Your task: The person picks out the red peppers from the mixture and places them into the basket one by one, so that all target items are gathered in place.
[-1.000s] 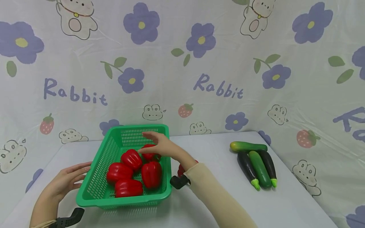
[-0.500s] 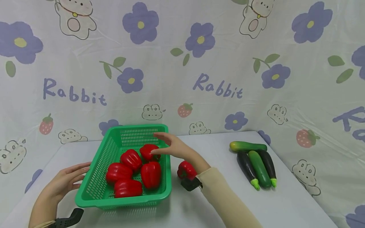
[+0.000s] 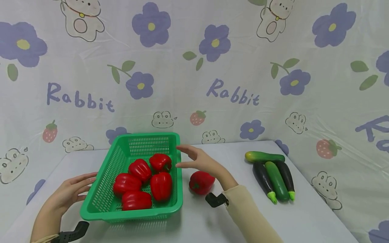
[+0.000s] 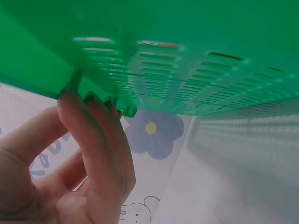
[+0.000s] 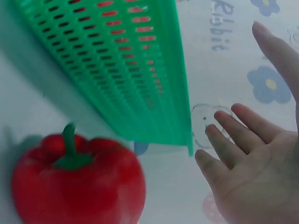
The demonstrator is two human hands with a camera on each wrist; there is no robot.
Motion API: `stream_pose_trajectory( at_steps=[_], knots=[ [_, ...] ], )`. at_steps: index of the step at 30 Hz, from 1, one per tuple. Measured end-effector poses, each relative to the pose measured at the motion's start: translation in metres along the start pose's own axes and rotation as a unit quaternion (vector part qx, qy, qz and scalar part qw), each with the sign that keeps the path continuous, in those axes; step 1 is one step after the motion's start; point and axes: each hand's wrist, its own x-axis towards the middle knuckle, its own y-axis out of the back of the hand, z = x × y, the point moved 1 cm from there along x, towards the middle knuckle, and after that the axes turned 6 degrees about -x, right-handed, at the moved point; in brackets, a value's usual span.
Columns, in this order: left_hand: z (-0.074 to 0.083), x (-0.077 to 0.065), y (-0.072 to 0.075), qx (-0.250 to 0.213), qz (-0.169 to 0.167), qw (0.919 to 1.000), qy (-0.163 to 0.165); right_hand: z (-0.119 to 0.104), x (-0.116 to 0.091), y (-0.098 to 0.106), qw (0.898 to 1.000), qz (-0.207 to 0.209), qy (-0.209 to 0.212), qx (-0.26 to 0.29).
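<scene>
A green plastic basket (image 3: 130, 216) holds several red bell peppers (image 3: 161, 186). At its left wall my left hand (image 3: 68, 192) extends relaxed fingers, and the left wrist view has the fingertips (image 4: 70, 95) right at the underside of the rim. My right hand (image 3: 202, 160) is beside the basket's right rim with thumb and fingers spread and nothing between them. One more red bell pepper (image 3: 201, 183) lies on the table just outside the basket, below my right hand in the head view. In the right wrist view that pepper's green stem (image 5: 70, 144) shows.
Farther right on the white table (image 3: 225, 216) lie two eggplants (image 3: 263, 179) with a green cucumber-like vegetable (image 3: 277, 180) between them. Another green vegetable with a yellowish end (image 3: 264, 156) lies crosswise behind. A patterned curtain (image 3: 188, 77) hangs behind the table.
My right hand has moved right, from over the peppers inside the basket to beside its right rim, uncovering the pepper on the table. The left hand stays at the left rim.
</scene>
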Motion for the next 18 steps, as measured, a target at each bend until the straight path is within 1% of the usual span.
stream_pose_trajectory(
  at_steps=[6,10,14,18],
  knots=[
    [-0.001,0.0,0.0,-0.002,-0.003,1.0,-0.002,0.014,-0.009,0.005,1.0,-0.002,-0.004,-0.005],
    [-0.002,0.001,0.001,-0.005,-0.005,1.0,-0.002,0.021,-0.016,0.006,1.0,-0.005,-0.015,-0.014],
    [-0.002,0.002,0.002,-0.004,-0.007,1.0,-0.005,0.031,-0.024,0.007,1.0,-0.009,-0.028,-0.011],
    [-0.002,0.002,0.002,0.002,-0.006,1.0,-0.007,0.043,-0.029,0.008,0.999,-0.01,-0.032,-0.005]
  ],
)
